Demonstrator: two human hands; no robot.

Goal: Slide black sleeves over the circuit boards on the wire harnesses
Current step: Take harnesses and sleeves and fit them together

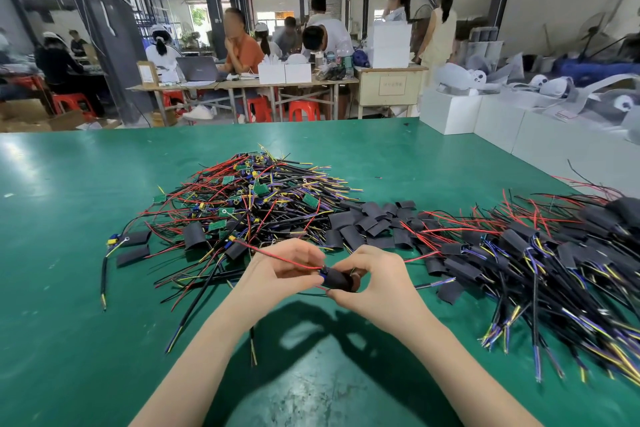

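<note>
1. Two heaps flank the work on the green bench (pixel 86 166): bare harnesses (pixel 249 198) centre, sleeved ones (pixel 540 253) right, loose sleeves (pixel 374 222) between.
2. Left hand (pixel 280 272) pinches the red wire; right hand (pixel 374 276) pinches the black sleeve (pixel 341 281), held just above the bench.
3. Best practice, I judge: keep wires taut, ease the sleeve squarely along.
4. Board hidden inside, apparently.
5. Room: busy workshop, people at tables behind.
</note>
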